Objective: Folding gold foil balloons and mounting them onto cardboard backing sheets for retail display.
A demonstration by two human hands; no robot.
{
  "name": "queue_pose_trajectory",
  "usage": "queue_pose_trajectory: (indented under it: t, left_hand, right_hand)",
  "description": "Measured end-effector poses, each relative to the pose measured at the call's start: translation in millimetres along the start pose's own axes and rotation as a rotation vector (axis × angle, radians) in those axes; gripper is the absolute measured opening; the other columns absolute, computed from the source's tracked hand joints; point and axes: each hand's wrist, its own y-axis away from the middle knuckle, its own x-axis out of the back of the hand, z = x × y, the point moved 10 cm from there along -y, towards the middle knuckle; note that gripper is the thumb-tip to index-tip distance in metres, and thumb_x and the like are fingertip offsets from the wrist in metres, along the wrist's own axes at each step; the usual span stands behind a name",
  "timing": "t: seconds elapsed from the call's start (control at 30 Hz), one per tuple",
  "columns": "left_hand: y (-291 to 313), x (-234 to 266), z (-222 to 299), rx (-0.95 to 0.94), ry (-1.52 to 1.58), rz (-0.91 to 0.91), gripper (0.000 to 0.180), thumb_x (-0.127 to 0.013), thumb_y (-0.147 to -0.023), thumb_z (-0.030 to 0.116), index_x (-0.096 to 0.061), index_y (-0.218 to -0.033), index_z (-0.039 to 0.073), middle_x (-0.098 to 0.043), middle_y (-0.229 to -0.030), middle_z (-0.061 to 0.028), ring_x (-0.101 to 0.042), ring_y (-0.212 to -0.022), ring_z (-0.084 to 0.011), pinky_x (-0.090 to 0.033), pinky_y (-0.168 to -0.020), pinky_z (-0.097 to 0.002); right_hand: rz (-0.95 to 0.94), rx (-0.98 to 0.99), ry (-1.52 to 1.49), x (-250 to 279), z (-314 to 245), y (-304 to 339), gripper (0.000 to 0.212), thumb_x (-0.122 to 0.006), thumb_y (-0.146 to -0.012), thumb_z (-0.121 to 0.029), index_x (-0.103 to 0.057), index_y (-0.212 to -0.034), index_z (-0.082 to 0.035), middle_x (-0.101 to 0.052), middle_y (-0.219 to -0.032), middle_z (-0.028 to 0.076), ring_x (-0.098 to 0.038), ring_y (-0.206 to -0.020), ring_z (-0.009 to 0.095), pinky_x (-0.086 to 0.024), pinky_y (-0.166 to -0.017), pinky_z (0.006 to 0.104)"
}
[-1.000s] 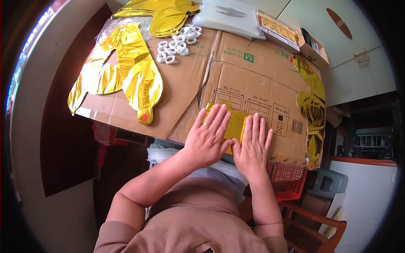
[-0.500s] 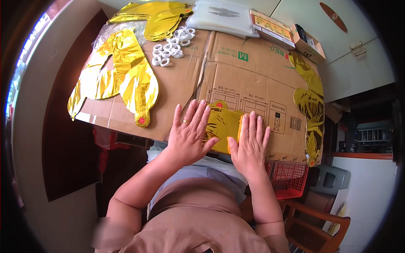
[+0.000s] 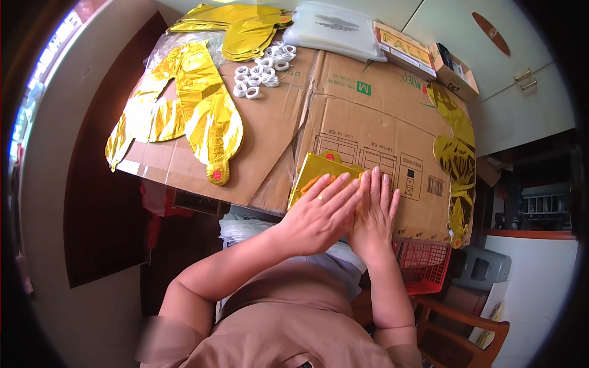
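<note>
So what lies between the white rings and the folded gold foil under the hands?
Only bare cardboard separates the white rings from the folded gold foil, per the head view.

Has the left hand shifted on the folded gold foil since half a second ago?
Yes. The left hand has slid rightward across the folded gold foil, toward the printed symbols on the cardboard, closing against the right hand.

Home packing spot: flattened cardboard [image 3: 368,122] worktop, white cupboards [image 3: 521,92], wooden chair [image 3: 466,325]
</note>
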Motion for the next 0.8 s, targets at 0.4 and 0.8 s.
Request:
queue_pose_trajectory:
  t: [0.4, 0.8]
  left_hand:
    - [2.5, -9.2, -28.9, 0.109, -0.148, -0.137, 0.074, -0.060, -0.091, 0.042, -0.037, -0.149, 0.001, -0.033, -0.158, -0.0163, -0.025, -0.149, -0.0319, -0.014, -0.121, -0.0504]
    - [0.7, -11.0, -25.5, 0.095, -0.199, -0.155, 0.069, -0.056, -0.092, 0.044, -0.040, -0.149, 0.009, -0.031, -0.159, -0.0153, -0.024, -0.149, -0.0326, -0.013, -0.120, -0.0559]
  right_hand:
    - [0.013, -0.076, 0.027, 7.3, 27.2, 15.8, 0.069, -0.046, -0.099, -0.040, -0.026, -0.155, -0.005, -0.020, -0.161, 0.023, -0.018, -0.148, 0.044, -0.008, -0.118, 0.0601]
    - [0.249, -0.009, -0.214, 40.1, 23.6, 49.8, 0.054, -0.054, -0.097, -0.026, -0.045, -0.145, -0.003, -0.035, -0.154, 0.023, -0.032, -0.143, 0.042, -0.020, -0.116, 0.0598]
